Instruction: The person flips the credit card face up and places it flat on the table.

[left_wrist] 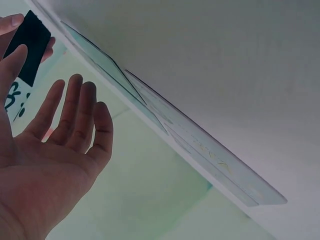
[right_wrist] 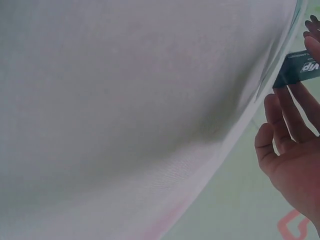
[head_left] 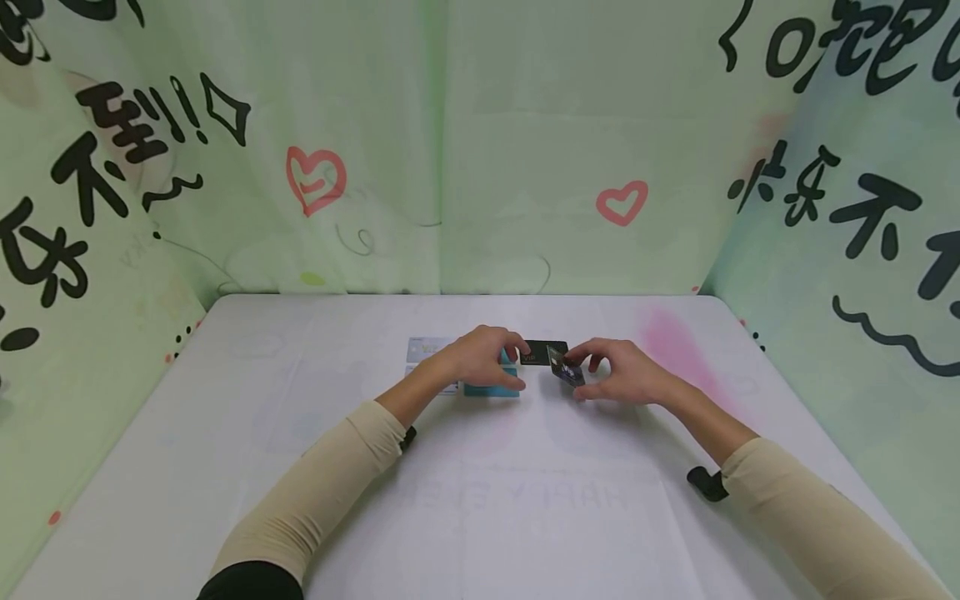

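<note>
My right hand (head_left: 627, 372) pinches a dark card (head_left: 566, 367) by its edges, tilted up off the table; "VIP" lettering shows on this card (right_wrist: 306, 66) in the right wrist view. Behind it, a black VIP card (head_left: 545, 353) lies on the table. My left hand (head_left: 482, 353) hovers over the laid-out cards with thumb and fingers apart and holds nothing. Below that hand lies a teal card (head_left: 491, 390). Pale cards (head_left: 427, 344) lie to its left, partly covered by the hand and wrist. The left wrist view shows the left palm (left_wrist: 55, 165) with loosely bent fingers.
White cloth covers the table (head_left: 480, 517), with a pink patch (head_left: 678, 350) at the right. Pale green curtains (head_left: 517, 125) with black writing and red hearts stand along the back and both sides. A dark strap piece (head_left: 708, 483) sits at the right wrist.
</note>
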Available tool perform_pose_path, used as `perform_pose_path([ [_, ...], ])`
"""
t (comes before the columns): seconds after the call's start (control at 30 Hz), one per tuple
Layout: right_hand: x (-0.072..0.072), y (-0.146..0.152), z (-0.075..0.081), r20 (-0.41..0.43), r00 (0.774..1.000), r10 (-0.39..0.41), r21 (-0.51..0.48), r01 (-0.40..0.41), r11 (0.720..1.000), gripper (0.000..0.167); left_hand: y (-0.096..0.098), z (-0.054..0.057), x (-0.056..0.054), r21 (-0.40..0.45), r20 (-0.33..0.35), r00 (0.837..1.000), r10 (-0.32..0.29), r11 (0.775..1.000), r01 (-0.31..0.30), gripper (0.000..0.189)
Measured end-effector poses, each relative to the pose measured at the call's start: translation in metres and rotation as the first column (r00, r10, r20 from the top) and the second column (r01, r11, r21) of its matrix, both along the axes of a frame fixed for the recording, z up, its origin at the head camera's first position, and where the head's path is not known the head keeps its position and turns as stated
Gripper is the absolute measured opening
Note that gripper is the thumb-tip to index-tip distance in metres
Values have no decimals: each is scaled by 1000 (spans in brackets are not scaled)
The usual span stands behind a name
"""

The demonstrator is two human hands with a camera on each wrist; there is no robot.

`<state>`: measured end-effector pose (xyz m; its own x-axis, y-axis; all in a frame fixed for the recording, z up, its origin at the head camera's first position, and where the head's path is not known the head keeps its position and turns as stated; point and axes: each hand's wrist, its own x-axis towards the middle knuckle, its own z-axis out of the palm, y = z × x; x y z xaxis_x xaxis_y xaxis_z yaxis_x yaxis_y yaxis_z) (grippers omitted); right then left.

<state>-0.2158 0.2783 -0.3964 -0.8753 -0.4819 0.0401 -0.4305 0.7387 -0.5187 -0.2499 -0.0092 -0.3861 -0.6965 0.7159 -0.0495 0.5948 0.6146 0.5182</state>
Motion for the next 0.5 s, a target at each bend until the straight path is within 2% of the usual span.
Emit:
perform_pose_path([
  [0.23, 0, 0, 0, -20, 1000, 8, 13, -8, 1000, 52, 2, 0, 0, 14, 11, 1000, -7, 1000, 7, 58],
  [0.5, 1, -3, -1, -18, 1000, 8, 20, -8, 1000, 52, 9, -1, 0, 17, -19, 1000, -23, 1000, 23, 58],
])
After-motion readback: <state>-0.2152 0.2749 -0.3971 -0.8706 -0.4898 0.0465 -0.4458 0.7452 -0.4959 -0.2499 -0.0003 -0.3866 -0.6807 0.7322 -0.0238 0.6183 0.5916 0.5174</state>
